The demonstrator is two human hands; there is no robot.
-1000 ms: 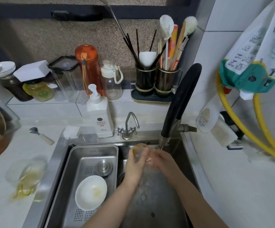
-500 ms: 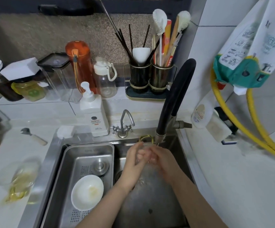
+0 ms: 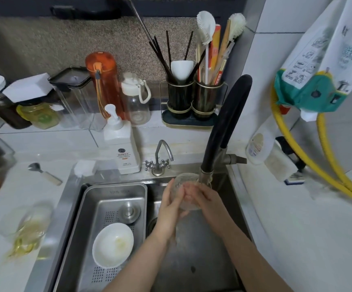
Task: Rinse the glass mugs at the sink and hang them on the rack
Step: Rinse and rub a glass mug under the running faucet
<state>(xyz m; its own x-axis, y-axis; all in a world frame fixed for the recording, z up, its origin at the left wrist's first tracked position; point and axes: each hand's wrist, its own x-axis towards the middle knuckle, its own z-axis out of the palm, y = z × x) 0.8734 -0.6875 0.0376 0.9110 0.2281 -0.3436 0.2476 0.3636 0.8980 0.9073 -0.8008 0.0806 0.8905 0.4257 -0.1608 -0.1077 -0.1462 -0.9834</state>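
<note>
I am in the rinsing step: I hold a clear round glass mug [image 3: 185,191] over the right basin of the steel sink [image 3: 194,253], its rim just under the outlet of the tall black curved tap [image 3: 225,123]. My left hand [image 3: 170,209] wraps the mug's left side, its fingers [image 3: 180,191] curled round the wall. My right hand [image 3: 207,202] cups the other side, with fingers bent onto the glass; some look as if they reach inside, though through the wet glass I cannot be sure. I cannot make out the water stream itself, nor the mug's handle.

A second clear glass mug with yellowish dregs [image 3: 26,226] stands on the white desk [image 3: 297,239] left of the sink, blurred, so I judge the job is early. No rack shows here.

Next I think I must turn the mug to flush it all round, tip it out, then find the rack.
</note>
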